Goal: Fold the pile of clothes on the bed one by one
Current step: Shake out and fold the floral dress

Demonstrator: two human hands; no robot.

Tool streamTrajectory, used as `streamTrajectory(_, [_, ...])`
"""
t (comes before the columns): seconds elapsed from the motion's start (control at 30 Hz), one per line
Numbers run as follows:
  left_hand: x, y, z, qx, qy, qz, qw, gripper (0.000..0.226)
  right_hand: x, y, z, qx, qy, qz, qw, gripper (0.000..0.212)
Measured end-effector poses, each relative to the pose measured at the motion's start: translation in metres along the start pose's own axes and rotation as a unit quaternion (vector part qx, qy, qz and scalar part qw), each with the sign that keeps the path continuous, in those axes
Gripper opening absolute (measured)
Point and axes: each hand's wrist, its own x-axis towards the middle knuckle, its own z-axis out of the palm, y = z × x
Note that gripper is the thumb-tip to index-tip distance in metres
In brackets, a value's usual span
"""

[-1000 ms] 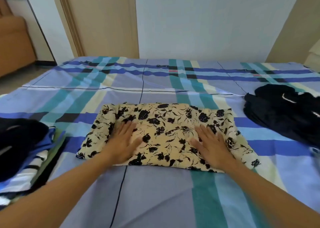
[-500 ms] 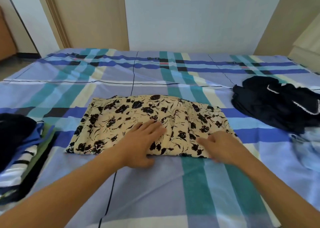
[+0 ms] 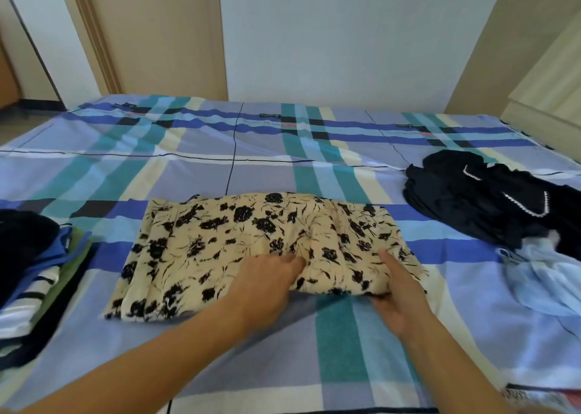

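A pale wall [image 3: 330,36] and a tan door [image 3: 151,30] stand behind a bed [image 3: 220,137] covered with a plaid sheet in blue, teal and cream. The floral garment [image 3: 220,240], cream with black flowers, lies folded into a wide band across the middle of the bed, and both hands are at its near edge.

The left hand [image 3: 264,288] lies palm down on the cloth. Its fingers are fairly straight and close together, and the fabric is bunched at their tips. The right hand [image 3: 399,300] grips the near edge just to the right of the left hand. Its thumb is on top of the cloth and its fingers are tucked under, lifting that edge slightly off the sheet.

Well to the left of the left hand is a stack [image 3: 34,266] of folded clothes in black, blue, green and stripes. Beyond and to the right of the right hand lies a crumpled black garment [image 3: 471,206] with white trim. A pale blue garment [image 3: 540,275] lies loose just in front of it.
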Motion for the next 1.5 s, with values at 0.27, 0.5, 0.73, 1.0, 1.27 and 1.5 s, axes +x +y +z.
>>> streamTrajectory(0.27, [-0.021, 0.014, -0.013, -0.16, -0.094, -0.013, 0.983, 0.079, 0.006, 0.003, 0.004, -0.045, 0.098, -0.031, 0.994, 0.02])
streamTrajectory(0.5, [-0.015, -0.002, -0.014, -0.291, -0.185, -0.002, 0.939, 0.062, -0.002, -0.009, 0.029, -0.138, 0.127, -0.21, 0.96, 0.017])
streamTrajectory(0.73, [-0.024, -0.088, -0.087, -0.589, 0.02, -0.296, 0.751, 0.061, -0.041, -0.029, 0.149, -0.414, 0.003, -0.411, 0.812, 0.019])
streamTrajectory(1.0, [-0.061, -0.187, -0.105, -0.564, 0.265, -0.488, 0.611, 0.058, -0.114, 0.087, 0.255, -0.671, -0.246, -0.532, 0.453, 0.045])
streamTrajectory(1.27, [-0.07, -0.174, -0.054, -0.266, 0.106, -0.225, 0.931, 0.045, -0.109, 0.128, 0.216, -0.73, -0.446, -0.361, 0.372, 0.051])
streamTrajectory(1.5, [-0.083, -0.155, 0.002, -0.155, -0.197, -0.227, 0.941, 0.099, -0.063, 0.053, 0.166, -0.555, -0.177, -0.381, 0.718, 0.036])
